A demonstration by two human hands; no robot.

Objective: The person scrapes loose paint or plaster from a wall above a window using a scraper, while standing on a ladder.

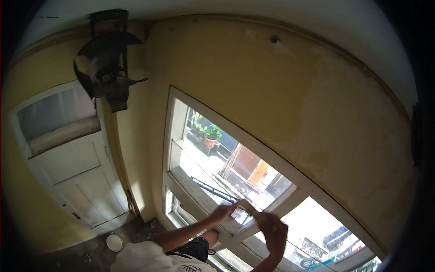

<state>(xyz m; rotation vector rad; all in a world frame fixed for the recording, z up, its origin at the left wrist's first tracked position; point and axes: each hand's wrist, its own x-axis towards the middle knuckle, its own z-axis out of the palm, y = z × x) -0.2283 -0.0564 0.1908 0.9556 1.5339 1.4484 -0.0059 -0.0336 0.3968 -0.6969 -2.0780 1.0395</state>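
Before a white-framed window, my right hand (273,228) is closed around the handle of what looks like a paintbrush or scraper (249,208). Its exact kind cannot be told because the picture is blurred. My left hand (224,213) reaches to the far end of that tool, its fingers at or near the broad end; whether they grip it is not clear. Both hands are near the crossing of the window frame (243,232). A round white container (115,242) stands on the floor at the lower left.
A dark wall fan (105,77) hangs at the upper left, above a white panelled door (81,170). The yellow wall (265,102) has patchy, pale areas. Through the window show a potted plant (210,133) and a bicycle or cart wheel (307,264).
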